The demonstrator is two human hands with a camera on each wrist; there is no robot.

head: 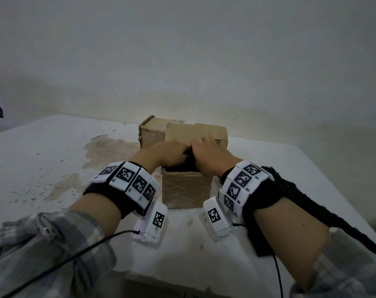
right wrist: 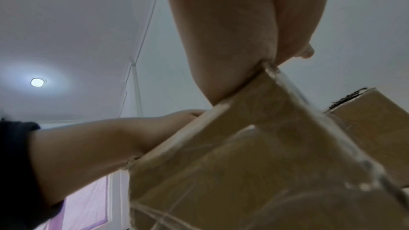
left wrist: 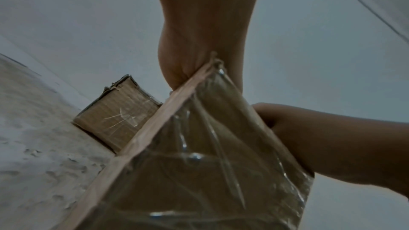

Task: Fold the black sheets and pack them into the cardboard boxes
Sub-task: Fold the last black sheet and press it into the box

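Note:
An open cardboard box (head: 186,188) wrapped in clear tape stands at the middle of the white table (head: 53,158). A black sheet (head: 182,167) lies inside it, mostly hidden by both hands. My left hand (head: 170,152) reaches over the box's left rim with its fingers curled down onto the sheet. My right hand (head: 208,153) lies over the right rim, fingers stretched forward into the box. The wrist views show only the box wall (left wrist: 210,163) (right wrist: 243,163) below the left hand (left wrist: 199,41) and the right hand (right wrist: 232,41); the fingertips are hidden.
A second cardboard box (head: 152,132) (left wrist: 119,116) (right wrist: 372,128) stands right behind the first, near the wall. Another black sheet (head: 312,203) lies at the right and hangs over the table edge. The tabletop is stained at the left.

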